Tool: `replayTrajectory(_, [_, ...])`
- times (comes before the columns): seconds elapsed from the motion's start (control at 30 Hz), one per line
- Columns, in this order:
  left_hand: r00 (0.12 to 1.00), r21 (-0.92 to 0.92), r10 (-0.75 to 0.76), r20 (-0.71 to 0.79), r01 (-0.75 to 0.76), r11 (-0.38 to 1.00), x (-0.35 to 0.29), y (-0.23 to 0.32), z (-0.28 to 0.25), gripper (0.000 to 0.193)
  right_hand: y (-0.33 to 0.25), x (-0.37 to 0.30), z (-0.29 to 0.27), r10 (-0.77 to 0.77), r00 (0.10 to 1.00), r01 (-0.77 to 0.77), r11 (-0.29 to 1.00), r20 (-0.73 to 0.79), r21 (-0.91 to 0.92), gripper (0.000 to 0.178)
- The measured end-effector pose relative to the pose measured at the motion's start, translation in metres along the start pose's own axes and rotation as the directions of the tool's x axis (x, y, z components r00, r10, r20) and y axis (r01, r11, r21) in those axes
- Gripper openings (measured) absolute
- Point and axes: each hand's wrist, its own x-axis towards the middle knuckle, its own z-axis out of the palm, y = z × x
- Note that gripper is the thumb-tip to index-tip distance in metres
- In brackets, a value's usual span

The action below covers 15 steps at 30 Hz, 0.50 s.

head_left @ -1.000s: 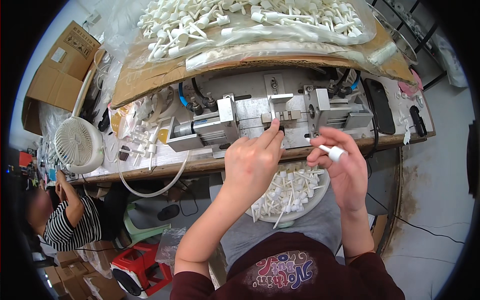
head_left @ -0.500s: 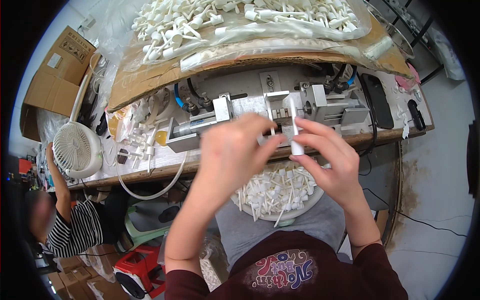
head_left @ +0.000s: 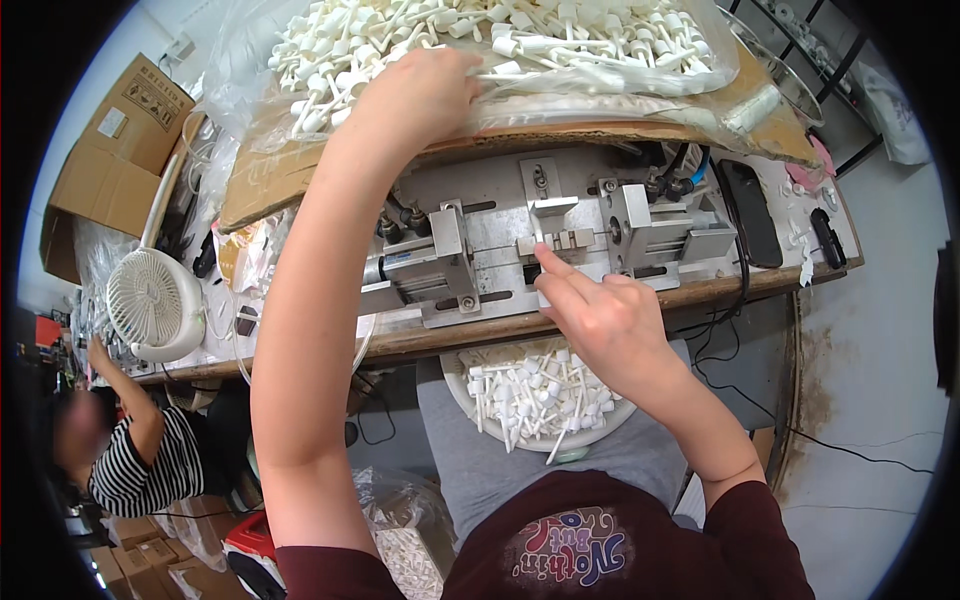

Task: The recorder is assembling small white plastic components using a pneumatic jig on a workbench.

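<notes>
My right hand (head_left: 612, 325) is at the metal clamping fixture on the bench edge. Its index finger lies along a slim white plastic stick (head_left: 538, 230) with a cap-like end, set in the small central block (head_left: 575, 240). The thumb is mostly hidden beneath that hand. My left hand (head_left: 420, 95) reaches across to the pile of white capped plastic sticks (head_left: 610, 30) on the cardboard sheet. Its fingers bend down among the pieces, and what they touch is hidden. On my lap, a round bowl (head_left: 455, 385) holds many similar white pieces.
Metal clamp units flank the block, left (head_left: 435, 255) and right (head_left: 665, 225). The cardboard sheet (head_left: 270, 185) overhangs behind them. A black phone (head_left: 752, 215) lies at right; a white fan (head_left: 155, 300) stands at left. A co-worker in a striped top (head_left: 150, 450) sits beyond it.
My left hand has moved from the fixture up and away to the pile. My right hand has lowered its upright white stick and shifted left onto the central block.
</notes>
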Motion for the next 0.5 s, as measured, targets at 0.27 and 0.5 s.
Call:
replayTrajectory(0.27, [0.997,0.006,0.044,-0.057,-0.044,0.999,0.002,0.009,-0.016,0.027,-0.001,0.004,-0.004,0.017,0.998,-0.021,0.998,0.059,0.06,0.016])
replayTrajectory(0.5, [0.913,-0.233,0.01,-0.407,-0.114,0.966,-0.027,0.007,-0.03,0.023,0.002,0.013,-0.019,0.12,0.991,-0.092,0.932,-0.059,0.351,0.02])
